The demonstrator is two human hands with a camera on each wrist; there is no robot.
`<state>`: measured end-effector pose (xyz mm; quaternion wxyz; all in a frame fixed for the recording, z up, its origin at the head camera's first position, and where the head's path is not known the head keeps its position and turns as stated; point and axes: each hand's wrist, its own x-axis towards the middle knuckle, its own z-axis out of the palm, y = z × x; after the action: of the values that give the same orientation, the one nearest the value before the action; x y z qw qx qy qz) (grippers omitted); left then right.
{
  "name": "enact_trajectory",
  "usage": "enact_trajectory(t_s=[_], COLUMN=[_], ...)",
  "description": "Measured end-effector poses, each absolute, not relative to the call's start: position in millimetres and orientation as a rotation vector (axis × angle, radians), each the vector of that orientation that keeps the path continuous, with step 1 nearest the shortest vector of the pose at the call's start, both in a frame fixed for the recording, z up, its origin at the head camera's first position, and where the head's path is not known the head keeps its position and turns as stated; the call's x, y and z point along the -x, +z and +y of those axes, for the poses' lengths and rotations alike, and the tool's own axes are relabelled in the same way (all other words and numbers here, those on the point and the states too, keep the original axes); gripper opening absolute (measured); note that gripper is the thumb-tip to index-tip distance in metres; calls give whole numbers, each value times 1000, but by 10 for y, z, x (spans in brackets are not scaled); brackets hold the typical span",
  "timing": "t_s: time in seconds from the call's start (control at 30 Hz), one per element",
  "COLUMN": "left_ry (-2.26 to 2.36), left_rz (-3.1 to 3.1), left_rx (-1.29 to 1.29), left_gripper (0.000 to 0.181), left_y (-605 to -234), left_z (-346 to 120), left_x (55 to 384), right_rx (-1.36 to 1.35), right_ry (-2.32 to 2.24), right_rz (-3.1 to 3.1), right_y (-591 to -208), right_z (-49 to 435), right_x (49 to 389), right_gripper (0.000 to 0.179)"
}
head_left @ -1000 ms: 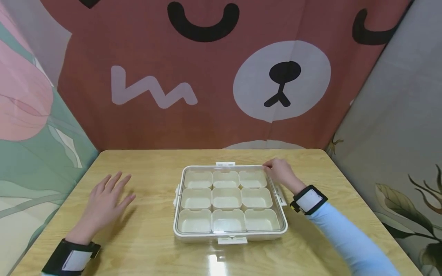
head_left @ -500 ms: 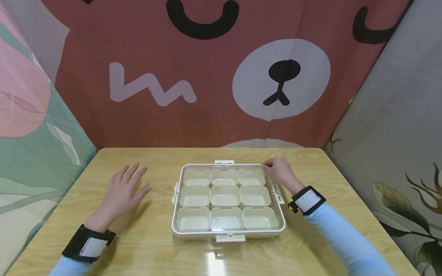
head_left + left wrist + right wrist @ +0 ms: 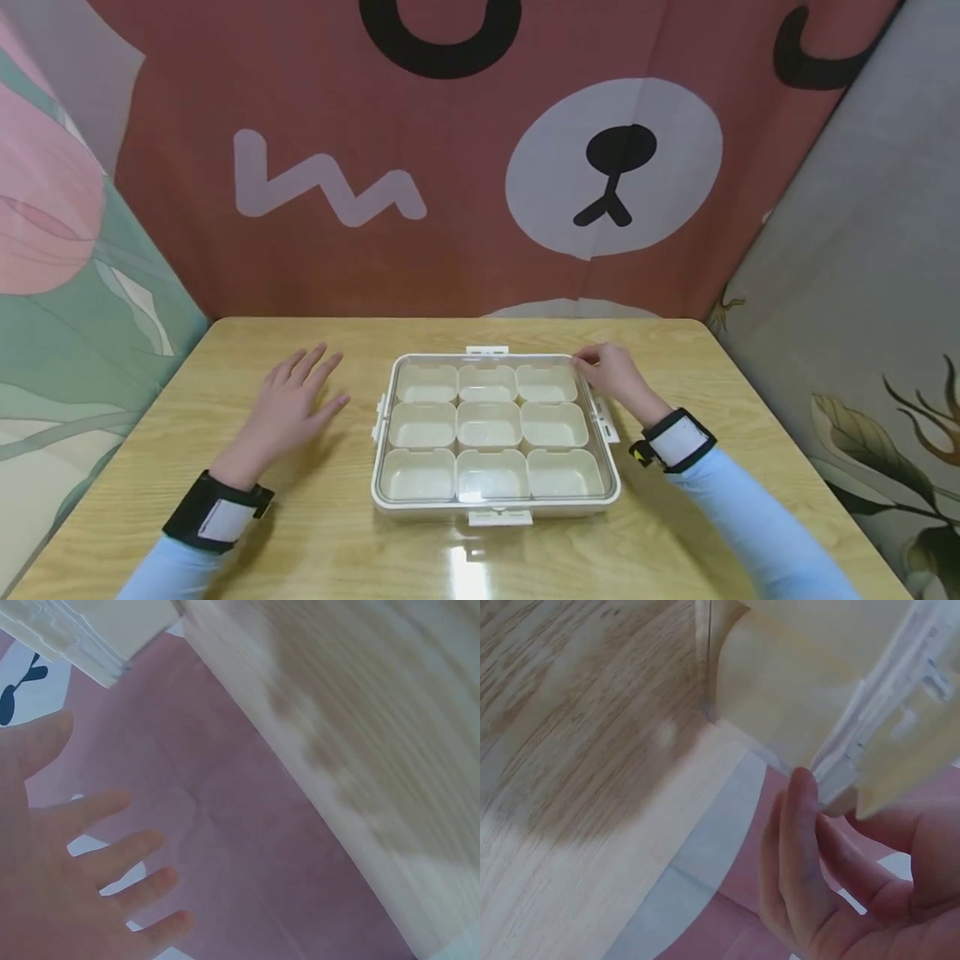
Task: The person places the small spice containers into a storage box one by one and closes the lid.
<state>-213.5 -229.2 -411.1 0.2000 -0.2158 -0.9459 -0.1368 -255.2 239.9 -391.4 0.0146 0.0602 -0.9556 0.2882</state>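
A cream storage box with a clear lid lies flat on the wooden table. Through the lid show several small square cups in rows of three, with nothing visible in them. At the box's far right corner, my right hand pinches the rim between thumb and fingertips; the right wrist view shows the fingers against that corner. My left hand hovers over the table left of the box, fingers spread and touching nothing. In the left wrist view, the box is only partly visible, beyond the left thumb.
White latches stick out from the box's sides, among them a front latch and a right latch. The wooden table ends at a reddish-brown curtain with a bear's face. Patterned cloths hang on the left and right.
My left hand has moved right and a little forward, closer to the box. The right hand stays at the far right corner. The box has not visibly moved on the table.
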Motion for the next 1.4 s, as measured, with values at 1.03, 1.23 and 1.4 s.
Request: enact_trajectory(t_s=[1.03, 1.23, 1.4], left_ry=[-856, -1035, -1125], left_rz=[-2670, -2756, -2744], left_rx=[379, 235, 185], left_gripper=[32, 27, 23], left_y=[-4075, -4110, -4126], left_z=[-1605, -1522, -1527], left_x=[1903, 1902, 1911], right_rx=[-77, -114, -160], right_ry=[1334, 1416, 1448], right_rz=[-2979, -3037, -3062], right_y=[-3931, -3894, -3886], right_z=[2628, 2648, 2653], right_x=[1912, 1922, 1927], right_gripper=[30, 32, 33])
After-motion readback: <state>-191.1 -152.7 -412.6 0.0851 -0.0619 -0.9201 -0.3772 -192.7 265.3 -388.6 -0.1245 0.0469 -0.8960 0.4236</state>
